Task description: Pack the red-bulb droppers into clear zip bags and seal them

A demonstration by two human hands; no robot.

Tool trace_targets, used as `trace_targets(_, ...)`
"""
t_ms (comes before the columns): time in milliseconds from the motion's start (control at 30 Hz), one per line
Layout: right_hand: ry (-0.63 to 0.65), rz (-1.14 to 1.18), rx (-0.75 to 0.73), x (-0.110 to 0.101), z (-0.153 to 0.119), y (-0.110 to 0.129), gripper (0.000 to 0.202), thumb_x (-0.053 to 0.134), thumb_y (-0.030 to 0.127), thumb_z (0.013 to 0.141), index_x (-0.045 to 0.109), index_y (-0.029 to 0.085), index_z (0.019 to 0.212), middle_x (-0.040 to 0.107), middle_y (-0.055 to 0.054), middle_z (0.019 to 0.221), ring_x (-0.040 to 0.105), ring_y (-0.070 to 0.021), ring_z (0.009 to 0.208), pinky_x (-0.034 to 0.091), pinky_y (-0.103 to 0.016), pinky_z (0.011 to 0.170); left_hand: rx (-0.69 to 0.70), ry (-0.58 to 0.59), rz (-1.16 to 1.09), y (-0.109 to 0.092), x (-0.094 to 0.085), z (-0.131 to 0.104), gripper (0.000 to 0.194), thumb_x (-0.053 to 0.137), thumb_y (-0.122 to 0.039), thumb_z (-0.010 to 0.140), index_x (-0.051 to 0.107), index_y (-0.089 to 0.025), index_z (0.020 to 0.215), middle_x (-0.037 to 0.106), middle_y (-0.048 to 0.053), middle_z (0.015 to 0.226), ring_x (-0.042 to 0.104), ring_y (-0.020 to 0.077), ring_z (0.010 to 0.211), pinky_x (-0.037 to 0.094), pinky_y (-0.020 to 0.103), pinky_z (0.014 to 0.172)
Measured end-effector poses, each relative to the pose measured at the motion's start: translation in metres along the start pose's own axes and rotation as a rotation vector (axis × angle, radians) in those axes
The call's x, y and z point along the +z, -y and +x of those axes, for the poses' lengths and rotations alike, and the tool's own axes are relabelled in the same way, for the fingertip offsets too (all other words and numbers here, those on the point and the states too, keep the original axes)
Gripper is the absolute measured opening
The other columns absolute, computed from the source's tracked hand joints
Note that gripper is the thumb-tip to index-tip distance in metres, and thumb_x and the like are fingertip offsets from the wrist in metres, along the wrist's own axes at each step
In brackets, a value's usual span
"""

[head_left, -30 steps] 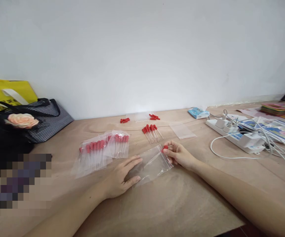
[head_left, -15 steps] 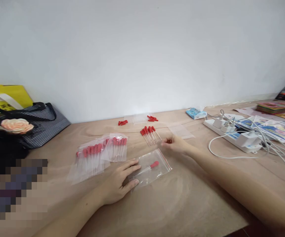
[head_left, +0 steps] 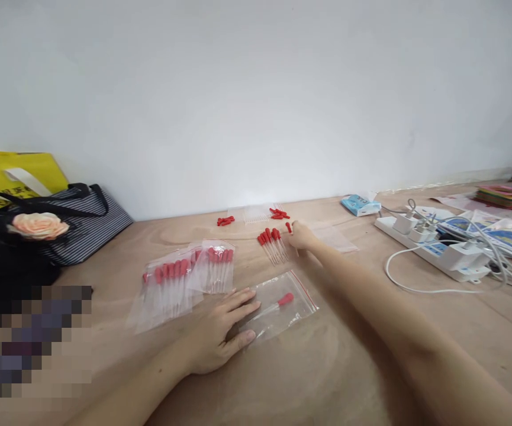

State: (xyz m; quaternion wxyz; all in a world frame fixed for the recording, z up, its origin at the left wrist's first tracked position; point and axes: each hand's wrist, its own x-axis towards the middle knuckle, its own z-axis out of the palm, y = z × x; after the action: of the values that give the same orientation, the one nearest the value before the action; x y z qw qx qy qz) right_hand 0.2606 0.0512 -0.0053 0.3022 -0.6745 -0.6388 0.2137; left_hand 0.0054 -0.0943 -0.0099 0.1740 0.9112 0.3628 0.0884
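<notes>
Inside the flat-pressed bag (head_left: 282, 305), the dropper (head_left: 273, 305) lies bulb far-right; right hand (head_left: 300, 236) pinches another dropper (head_left: 288, 228)

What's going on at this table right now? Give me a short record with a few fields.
left hand: flat on a clear zip bag with a red seal strip, which holds one red-bulbed dropper
right hand: pinching one red-bulbed dropper beside the loose dropper row
filled clear bags: left of the hands
white power strip: at right
surface: wooden table
</notes>
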Motion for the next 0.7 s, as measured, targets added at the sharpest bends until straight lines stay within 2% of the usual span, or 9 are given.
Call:
trace_targets(67,-0.031,0.04,-0.001,-0.01,-0.01,-0.008,0.045,0.054,0.018,0.071,0.041,0.011,0.114,0.063,-0.009,0.075,0.059,-0.0183,0.067,0.043,-0.026,0.061,-0.006,0.009,-0.004,0.0,0.0,0.0,0.044,0.041,-0.042,0.085,0.037,-0.032,0.128,0.031,0.001,0.138,0.028,0.0245,0.127,0.026,0.046,0.103)
trace_targets(133,-0.054,0.116,0.01,-0.018,-0.025,-0.018,0.054,0.047,0.017,0.075,0.025,0.011,0.124,0.058,-0.002,0.065,0.056,-0.0155,0.056,0.044,-0.026,0.055,-0.016,0.023,-0.007,-0.002,-0.002,0.001,0.044,0.04,-0.043,0.085,0.036,-0.031,0.128,0.03,0.001,0.139,0.027,0.0244,0.127,0.026,0.046,0.103)
trace_targets(200,-0.093,0.399,0.057,-0.022,-0.044,-0.027,0.059,0.044,0.017,0.076,0.015,0.013,0.127,0.049,0.004,0.054,0.052,-0.0142,0.046,0.043,-0.026,0.046,-0.028,0.037,-0.004,-0.003,-0.003,0.001,0.045,0.04,-0.043,0.085,0.037,-0.031,0.128,0.03,0.001,0.139,0.027,0.0244,0.127,0.026,0.047,0.103)
trace_targets(300,-0.095,0.657,0.122,-0.018,-0.074,-0.035,0.053,0.048,0.019,0.075,0.021,0.018,0.121,0.045,0.007,0.053,0.05,-0.0123,0.045,0.044,-0.025,0.043,-0.046,0.041,0.005,-0.004,-0.004,0.002,0.047,0.04,-0.045,0.085,0.035,-0.03,0.129,0.031,0.001,0.138,0.028,0.0241,0.127,0.026,0.046,0.103)
trace_targets(433,-0.099,0.911,0.157,-0.006,-0.1,-0.031,0.041,0.052,0.026,0.074,0.028,0.024,0.106,0.047,0.007,0.06,0.054,-0.0107,0.049,0.048,-0.025,0.046,-0.039,0.019,-0.013,-0.002,-0.002,0.002,0.049,0.041,-0.045,0.085,0.032,-0.031,0.13,0.032,0.001,0.138,0.029,0.024,0.126,0.027,0.046,0.103)
trace_targets(600,0.101,1.144,0.229,0.004,-0.116,-0.02,0.026,0.055,0.032,0.072,0.037,0.023,0.089,0.054,0.005,0.061,0.057,-0.0107,0.053,0.049,-0.026,0.053,-0.057,0.024,-0.014,-0.003,-0.001,0.002,0.052,0.041,-0.045,0.084,0.028,-0.03,0.132,0.031,0.002,0.139,0.029,0.0247,0.126,0.027,0.046,0.103)
trace_targets(700,0.277,1.08,0.188,0.002,-0.117,-0.02,0.028,0.066,0.031,0.063,0.047,0.02,0.081,0.056,0.004,0.061,0.053,-0.0083,0.048,0.044,-0.022,0.047,-0.056,0.016,-0.016,-0.004,-0.002,0.002,0.053,0.041,-0.044,0.084,0.028,-0.029,0.133,0.032,0.002,0.138,0.029,0.0248,0.126,0.026,0.045,0.103)
